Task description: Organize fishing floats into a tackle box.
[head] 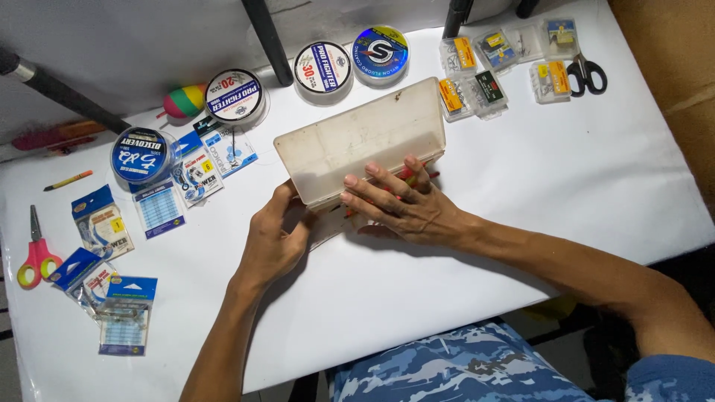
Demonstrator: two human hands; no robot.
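Observation:
A translucent white plastic box (357, 141) lies on the white table (566, 186) with its lid raised toward me. My left hand (274, 242) grips the box's near left corner. My right hand (398, 205) lies flat over the box's open front, fingers spread on the lid's lower edge. Red and orange items (417, 176) show inside the box, beneath those fingers. Most of the box's inside is hidden by the lid and my hands.
Several round line spools (322, 68) stand along the far side. Small blue packets (126, 313) and red-handled scissors (33, 253) lie at the left. Small clear boxes (477, 89) and black scissors (587, 74) sit at the far right. A pencil (68, 179) and a colourful float (184, 100) lie far left.

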